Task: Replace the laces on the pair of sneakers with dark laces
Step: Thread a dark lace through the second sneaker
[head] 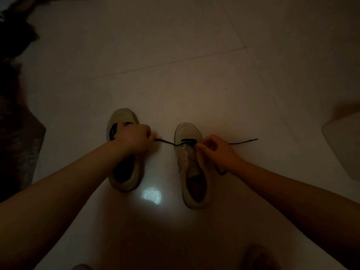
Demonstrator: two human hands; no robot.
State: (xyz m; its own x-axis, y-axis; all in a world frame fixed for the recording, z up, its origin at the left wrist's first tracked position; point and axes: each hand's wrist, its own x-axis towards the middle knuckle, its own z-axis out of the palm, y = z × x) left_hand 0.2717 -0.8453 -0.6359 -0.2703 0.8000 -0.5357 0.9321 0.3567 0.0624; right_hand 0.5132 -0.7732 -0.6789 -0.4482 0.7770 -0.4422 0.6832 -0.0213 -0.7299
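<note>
While 2 pale low-top sneakers sit toes-away on dim tiled floor [194, 75], left hand [131, 138] fisted above left sneaker [124, 180], gripping thin dark lace [165, 142] end. Lace runs taut rightward into lowest eyelets of right sneaker [191, 172]. Right hand [216, 151], fingers curled, pinches lace at eyelet; free end trails right.

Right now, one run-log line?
left hand: pulls dark lace | right hand: pinches lace at right sneaker | left sneaker: laced

Two sneakers [124, 151] [191, 166], two hands [132, 139] [218, 151], seemingly two dark laces [165, 142] [114, 131].
</note>
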